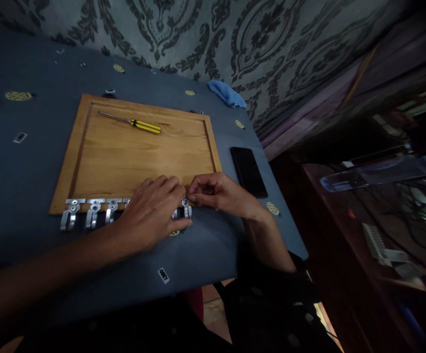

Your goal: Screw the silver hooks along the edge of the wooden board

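A metal hook rail with several silver hooks lies along the near edge of a framed wooden board. My left hand is closed over the middle of the rail, fingers bent on the board side and thumb toward me, hiding some hooks. Close beside it, at the rail's right end, my right hand has its thumb and fingers pinched near the last hook. Whatever sits in that pinch is too small to make out. On the far part of the board rests a screwdriver with a yellow and black handle.
A black phone lies right of the board. Farther back, a blue cloth sits by the patterned wall covering. The blue tablecloth ends in front of my lap. To the right stands a dark red desk with cables.
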